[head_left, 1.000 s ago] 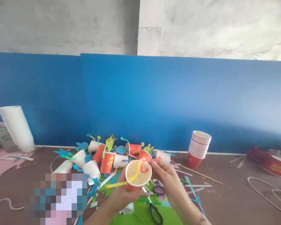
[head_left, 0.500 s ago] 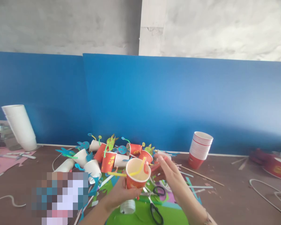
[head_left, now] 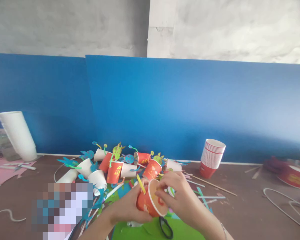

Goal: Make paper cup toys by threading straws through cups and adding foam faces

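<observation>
My left hand [head_left: 126, 206] is wrapped around a red paper cup [head_left: 147, 202], tilted so its mouth faces right. A yellow straw [head_left: 140, 183] sticks out through the cup's side near the rim. A red curled piece [head_left: 161, 201] shows inside the mouth. My right hand [head_left: 178, 191] is at the cup's opening, thumb and fingers pinched together; what they hold, if anything, is hidden. Below the cup lie green paper [head_left: 140, 233] and scissors, of which a black handle loop [head_left: 167, 229] shows.
Behind my hands lie several cups decorated with paper and straws, such as a red cup [head_left: 114, 172] and a white cup [head_left: 98, 180]. Stacked cups stand right [head_left: 212, 158] and white cups left [head_left: 18, 136]. A blue panel [head_left: 165, 106] borders the table. A wooden stick [head_left: 215, 185] lies right.
The cup has turned from mouth up to mouth facing right. My right hand has moved left and down to the opening, its fingers now pinched.
</observation>
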A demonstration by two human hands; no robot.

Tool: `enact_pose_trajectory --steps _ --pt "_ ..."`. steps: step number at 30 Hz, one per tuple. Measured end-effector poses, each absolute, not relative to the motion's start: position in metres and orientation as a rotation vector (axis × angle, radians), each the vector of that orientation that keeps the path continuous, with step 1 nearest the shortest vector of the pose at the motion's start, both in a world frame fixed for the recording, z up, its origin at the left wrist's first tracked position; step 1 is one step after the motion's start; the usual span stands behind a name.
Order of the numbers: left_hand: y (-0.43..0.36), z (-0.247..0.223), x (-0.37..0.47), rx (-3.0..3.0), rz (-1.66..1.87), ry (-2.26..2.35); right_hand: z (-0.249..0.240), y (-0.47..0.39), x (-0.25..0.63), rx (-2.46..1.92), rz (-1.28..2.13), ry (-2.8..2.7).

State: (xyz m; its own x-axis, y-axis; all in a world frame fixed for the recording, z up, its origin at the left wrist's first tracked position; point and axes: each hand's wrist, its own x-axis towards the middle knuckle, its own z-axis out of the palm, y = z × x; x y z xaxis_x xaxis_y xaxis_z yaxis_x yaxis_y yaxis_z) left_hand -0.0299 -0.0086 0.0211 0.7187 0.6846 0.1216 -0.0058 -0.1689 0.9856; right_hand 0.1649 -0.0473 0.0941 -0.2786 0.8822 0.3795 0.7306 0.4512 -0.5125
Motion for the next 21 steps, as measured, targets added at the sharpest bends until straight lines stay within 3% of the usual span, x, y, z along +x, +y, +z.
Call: enact_pose_trajectory --steps 5,10,14,21 --pt "-0.010 0.026 -0.030 1.504 0.747 0.649 0.090 -0.047 0.165 -1.276 0.312 -1.923" --pt "-0.011 0.030 -0.031 1.729 0.756 0.837 0.089 -0.049 0.166 -1.189 0.394 -1.930" --pt "-0.012 0.028 -0.029 1.699 0.685 0.668 0.084 -0.050 0.159 -1.250 0.626 -1.901" --pt "-0.013 0.025 -0.029 1.621 0.624 0.712 0.073 -0.050 0.145 -1.239 0.597 -1.645"
